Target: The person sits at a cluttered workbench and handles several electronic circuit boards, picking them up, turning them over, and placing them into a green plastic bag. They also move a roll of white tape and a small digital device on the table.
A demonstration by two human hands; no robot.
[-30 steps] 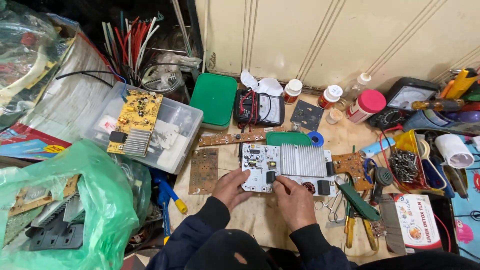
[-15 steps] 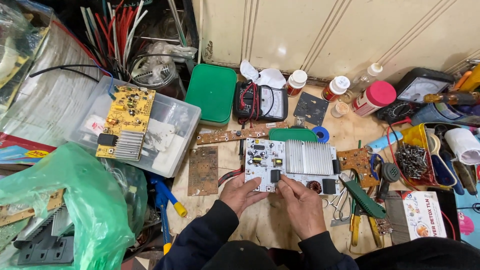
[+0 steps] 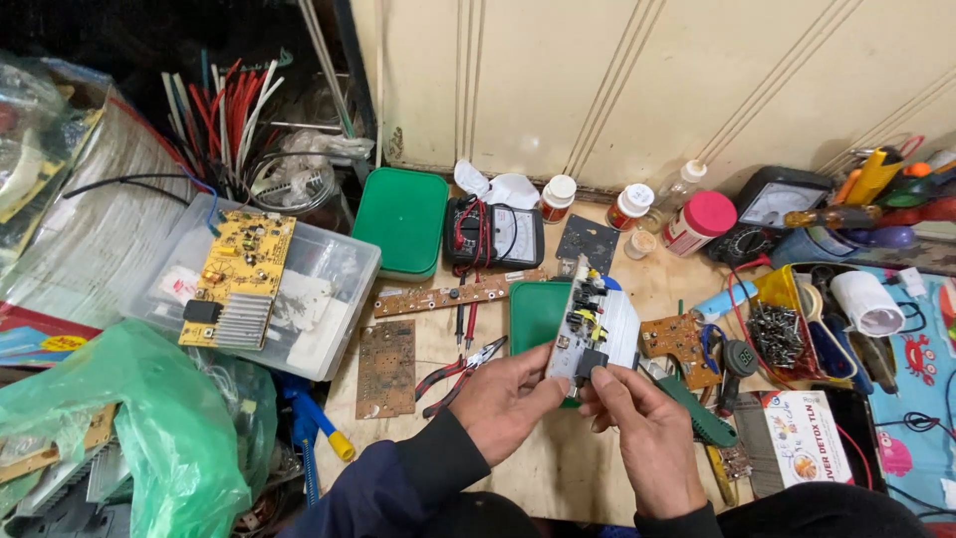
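Your hands, left (image 3: 508, 399) and right (image 3: 637, 433), pinch the white circuit board (image 3: 596, 334) tilted above the table (image 3: 558, 468); inspection underway, nothing yet removed.

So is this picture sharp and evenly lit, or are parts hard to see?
Head view: the circuit board held by the left hand and right hand is sharp and evenly lit; the top-left corner falls into dark shadow; the wall grooves bow, hinting at wide-angle distortion.

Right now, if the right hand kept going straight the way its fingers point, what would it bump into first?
The right hand points up and slightly left, and its fingertips already touch the white circuit board held tilted on edge with the left hand. So it would probably meet the board first; depth is hard to judge.
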